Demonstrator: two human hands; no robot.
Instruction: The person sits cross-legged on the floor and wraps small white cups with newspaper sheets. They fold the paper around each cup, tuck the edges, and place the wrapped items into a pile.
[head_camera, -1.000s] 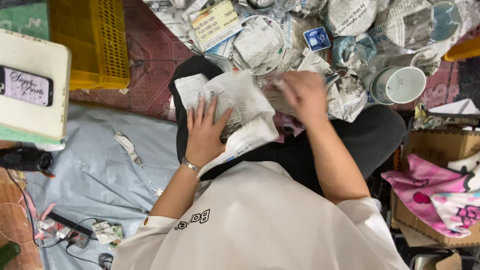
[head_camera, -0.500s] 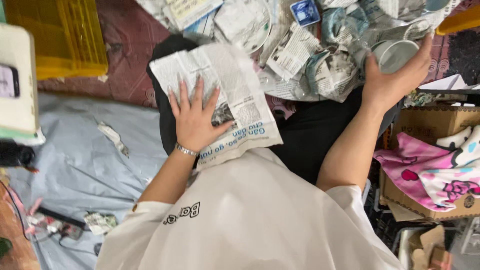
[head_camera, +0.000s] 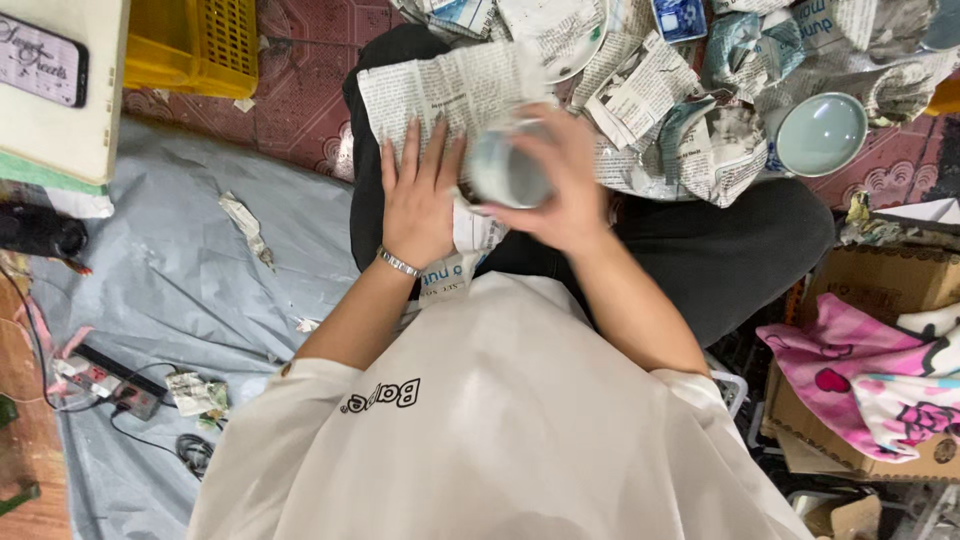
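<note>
One view only, from the head camera looking straight down on a seated person's lap. The left hand (head_camera: 420, 195) lies flat, palm down, fingers spread wide and straight, pressing on a sheet of newspaper (head_camera: 445, 95) that is draped across the dark trousers; it grips nothing, only rests on the paper, and a silver bracelet (head_camera: 398, 263) circles its wrist. The right hand (head_camera: 560, 185) is curled around a small pale cup (head_camera: 505, 170), fingers wrapped over its far side and thumb toward the near side, so the hold is closed firmly on the cup. The cup is blurred, its open mouth facing up toward the camera, and it sits just over the right edge of the newspaper, close beside the left hand's fingertips; whether its base touches the paper cannot be told. Beyond the knees lies a heap of crumpled newspaper wrappings (head_camera: 690, 130), and among them a light green bowl (head_camera: 820, 133) rests open side up, well apart from both hands. To the left, a yellow plastic crate (head_camera: 195, 45) stands on the red patterned floor, and a grey sheet (head_camera: 170, 280) is spread below it with a power strip (head_camera: 105, 380) near its lower edge. At the right, a cardboard box (head_camera: 900, 290) holds a pink patterned cloth (head_camera: 870, 385).
</note>
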